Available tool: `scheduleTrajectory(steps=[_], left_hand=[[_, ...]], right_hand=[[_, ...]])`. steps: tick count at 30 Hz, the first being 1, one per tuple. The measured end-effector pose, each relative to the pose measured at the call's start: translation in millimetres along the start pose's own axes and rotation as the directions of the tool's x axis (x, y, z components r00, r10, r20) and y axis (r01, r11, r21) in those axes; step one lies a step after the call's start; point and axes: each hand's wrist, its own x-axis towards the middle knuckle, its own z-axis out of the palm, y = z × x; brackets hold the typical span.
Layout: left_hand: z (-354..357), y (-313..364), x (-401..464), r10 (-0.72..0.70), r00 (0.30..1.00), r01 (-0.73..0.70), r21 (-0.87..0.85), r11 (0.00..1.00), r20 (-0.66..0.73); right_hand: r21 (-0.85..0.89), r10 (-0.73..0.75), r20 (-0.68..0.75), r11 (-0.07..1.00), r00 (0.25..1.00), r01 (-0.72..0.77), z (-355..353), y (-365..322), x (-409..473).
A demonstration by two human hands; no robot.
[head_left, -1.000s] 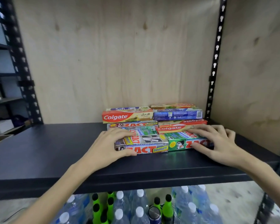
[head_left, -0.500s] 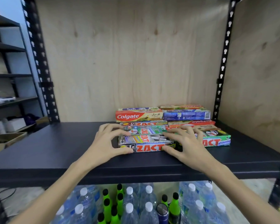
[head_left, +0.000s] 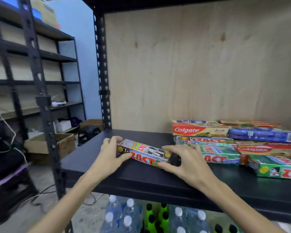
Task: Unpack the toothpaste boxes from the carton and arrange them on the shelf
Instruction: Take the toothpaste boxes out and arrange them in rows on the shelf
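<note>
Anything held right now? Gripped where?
Silver Zact Smokers box, by its two short ends: left hand on the left end, right hand on the right.

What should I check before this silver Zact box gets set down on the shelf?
1. Left hand holds the left end of the silver box: ok.
2. Right hand holds its right end: ok.
3. Bare shelf under and left of the box: ok.
4. Box apart from the green box to its right: ok.
5. Box square to the shelf edge: not ok, angled.
6. Carton with remaining boxes: cannot tell, none identifiable.
</note>
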Motion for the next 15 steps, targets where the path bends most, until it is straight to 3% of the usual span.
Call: scheduleTrajectory(steps=[3, 6, 13, 15], left_hand=[[7.4, -2.5, 5.1, -0.068, 0.992, 0.068, 0.002, 0.998, -0.111], [11.6, -3.2, 14.2, -0.151, 0.974, 0.132, -0.117, 0.984, -0.171], [6.3, -14.1, 51.0, -0.183, 0.977, 0.207, -0.312, 0.927, 0.106], [2.3, -21.8, 58.6, -0.157, 0.969, 0.217, -0.360, 0.907, 0.189]], right_hand=[[0.020, 0.066, 0.001, 0.998, 0.998, -0.066, 26.1, -14.6, 31.4], [-0.002, 0.103, 0.015, 0.995, 0.995, -0.103, 42.8, -22.9, 51.4], [-0.180, 0.197, 0.037, 0.966, 0.980, -0.188, 70.1, -42.0, 89.1], [-0.136, 0.201, 0.059, 0.972, 0.978, -0.191, 79.6, -53.2, 92.7]])
